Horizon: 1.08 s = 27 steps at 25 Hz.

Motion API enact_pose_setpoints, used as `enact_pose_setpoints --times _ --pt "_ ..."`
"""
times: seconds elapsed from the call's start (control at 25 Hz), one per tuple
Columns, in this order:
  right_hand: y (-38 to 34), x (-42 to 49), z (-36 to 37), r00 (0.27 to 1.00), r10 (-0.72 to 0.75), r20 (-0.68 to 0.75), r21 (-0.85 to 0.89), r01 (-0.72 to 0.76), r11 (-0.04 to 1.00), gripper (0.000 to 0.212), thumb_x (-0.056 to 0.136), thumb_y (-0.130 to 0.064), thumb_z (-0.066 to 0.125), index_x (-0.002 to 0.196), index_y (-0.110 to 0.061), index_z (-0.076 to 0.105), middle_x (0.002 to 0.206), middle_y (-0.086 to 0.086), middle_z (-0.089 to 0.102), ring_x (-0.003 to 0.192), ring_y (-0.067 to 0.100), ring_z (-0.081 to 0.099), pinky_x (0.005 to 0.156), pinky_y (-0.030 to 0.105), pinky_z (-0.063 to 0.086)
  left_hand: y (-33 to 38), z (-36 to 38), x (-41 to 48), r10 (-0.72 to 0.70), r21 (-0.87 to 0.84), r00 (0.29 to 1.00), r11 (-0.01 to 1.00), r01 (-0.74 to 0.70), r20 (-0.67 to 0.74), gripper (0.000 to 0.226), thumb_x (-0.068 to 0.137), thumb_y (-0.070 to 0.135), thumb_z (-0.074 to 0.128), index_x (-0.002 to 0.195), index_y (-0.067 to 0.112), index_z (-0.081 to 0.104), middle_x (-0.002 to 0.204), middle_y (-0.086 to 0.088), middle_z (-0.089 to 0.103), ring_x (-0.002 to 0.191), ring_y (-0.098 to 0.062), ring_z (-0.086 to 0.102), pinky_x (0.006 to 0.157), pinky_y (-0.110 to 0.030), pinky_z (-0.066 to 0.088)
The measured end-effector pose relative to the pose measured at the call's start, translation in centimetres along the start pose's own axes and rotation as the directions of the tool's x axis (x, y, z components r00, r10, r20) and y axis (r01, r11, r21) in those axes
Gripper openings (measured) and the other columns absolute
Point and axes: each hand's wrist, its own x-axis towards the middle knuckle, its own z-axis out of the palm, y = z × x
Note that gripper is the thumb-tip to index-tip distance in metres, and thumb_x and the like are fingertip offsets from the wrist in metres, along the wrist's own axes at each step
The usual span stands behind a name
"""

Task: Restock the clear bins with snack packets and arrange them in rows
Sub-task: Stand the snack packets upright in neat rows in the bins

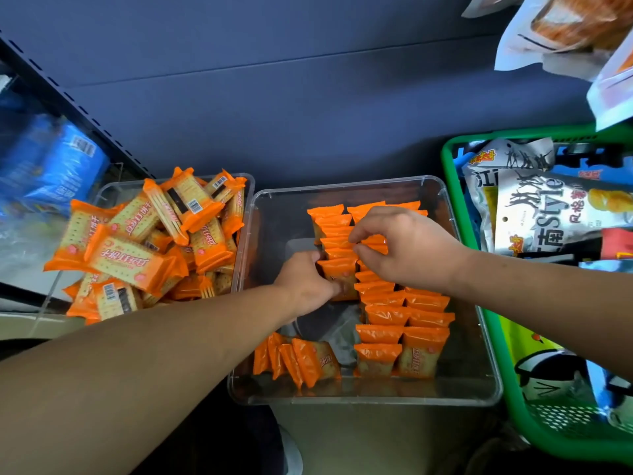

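The upright packet row (337, 250), running near to far, is pinched between left hand (303, 284) and right hand (407, 248), fingers closed on packets.

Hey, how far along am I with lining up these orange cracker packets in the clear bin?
Roughly halfway. Done: two upright rows fill the right side of the middle bin, plus a short leaning group at the front left. In hand: left hand and right hand are straightening packets in the inner row. Left: the bin's bare left half, and the loose heap in the neighbouring bin.
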Motion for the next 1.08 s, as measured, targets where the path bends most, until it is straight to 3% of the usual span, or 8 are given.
enact_pose_setpoints --times 0.12,0.24,0.36,0.48,0.64,0.76,0.92,1.08 --pt "0.2 -0.1 -0.3 1.0 0.014 -0.005 0.011 -0.014 1.0 0.021 0.098 -0.029 0.067 0.117 -0.024 0.073 0.118 -0.008 0.07 0.111 0.01 0.063 0.095 0.035 0.057 0.3 -0.2 -0.3 -0.003 0.005 0.999 1.0 0.003 0.046 0.031 0.077 0.028 0.091 0.102 0.028 0.072 0.096 0.007 0.078 0.096 -0.014 0.073 0.095 -0.041 0.06" --pt "-0.2 -0.2 -0.3 0.999 -0.031 -0.018 -0.018 0.03 0.999 0.022 0.097 -0.032 0.066 0.117 -0.025 0.073 0.114 -0.009 0.072 0.107 0.011 0.065 0.089 0.038 0.059 1.8 -1.9 -0.8 -0.069 0.28 0.992 0.959 0.038 0.101 0.041 0.077 0.033 0.092 0.108 0.022 0.068 0.105 0.004 0.074 0.099 -0.014 0.069 0.086 -0.029 0.055" --pt "-1.9 -0.4 0.2 0.993 -0.09 0.076 -0.033 0.093 0.995 0.029 0.095 -0.049 0.056 0.111 -0.031 0.071 0.102 -0.012 0.07 0.095 0.013 0.066 0.079 0.041 0.06 2.7 -4.7 -3.1 0.014 0.717 0.976 0.676 -0.17 0.219 0.05 0.089 0.043 0.078 0.131 0.021 0.062 0.127 -0.002 0.068 0.117 -0.024 0.064 0.092 -0.031 0.053" --pt "-3.9 -0.5 0.9 0.953 -0.116 0.28 -0.118 0.154 0.981 0.039 0.096 -0.063 0.042 0.097 -0.034 0.068 0.091 -0.012 0.069 0.088 0.016 0.065 0.074 0.041 0.059 2.5 -5.7 -6.6 -0.033 0.805 0.921 0.499 -0.321 0.387 0.051 0.096 0.057 0.063 0.134 0.022 0.06 0.112 0.0 0.068 0.117 -0.027 0.064 0.092 -0.036 0.054" --pt "-4.6 -1.4 1.1 0.906 -0.174 0.386 -0.198 0.265 0.944 0.028 0.1 -0.055 0.047 0.097 -0.034 0.065 0.096 -0.012 0.067 0.097 0.017 0.065 0.077 0.04 0.058 1.0 -3.4 -8.1 -0.092 0.815 0.914 0.495 -0.302 0.395 0.051 0.096 0.067 0.055 0.114 0.022 0.069 0.09 0.002 0.057 0.101 -0.028 0.065 0.074 -0.033 0.048" --pt "-3.7 -1.8 1.1 0.921 -0.194 0.337 -0.251 0.287 0.925 0.025 0.098 -0.045 0.057 0.115 -0.031 0.069 0.113 -0.009 0.067 0.112 0.018 0.061 0.089 0.04 0.055 1.0 -2.7 -7.5 -0.045 0.79 0.93 0.543 -0.283 0.364 0.053 0.09 0.071 0.061 0.107 0.021 0.067 0.086 0.004 0.059 0.086 -0.022 0.06 0.065 -0.032 0.043" --pt "-1.6 -1.0 0.3 0.98 -0.075 0.182 -0.112 0.097 0.989 0.014 0.097 -0.032 0.062 0.104 -0.029 0.074 0.1 -0.012 0.069 0.096 0.017 0.064 0.081 0.04 0.058 2.4 -1.4 -5.9 0.14 0.764 0.949 0.565 -0.311 0.282 0.06 0.075 0.072 0.075 0.112 0.027 0.059 0.098 0.008 0.062 0.086 -0.016 0.056 0.065 -0.033 0.046" --pt "-0.4 0.0 -0.4 0.994 0.012 0.111 -0.028 -0.009 1.0 0.016 0.099 -0.028 0.064 0.11 -0.028 0.076 0.095 -0.017 0.066 0.088 0.008 0.064 0.08 0.036 0.061 1.8 -0.5 -4.6 0.153 0.739 0.935 0.577 -0.347 0.319 0.027 0.081 0.048 0.075 0.09 0.028 0.059 0.089 0.007 0.061 0.087 -0.02 0.064 0.064 -0.032 0.047"
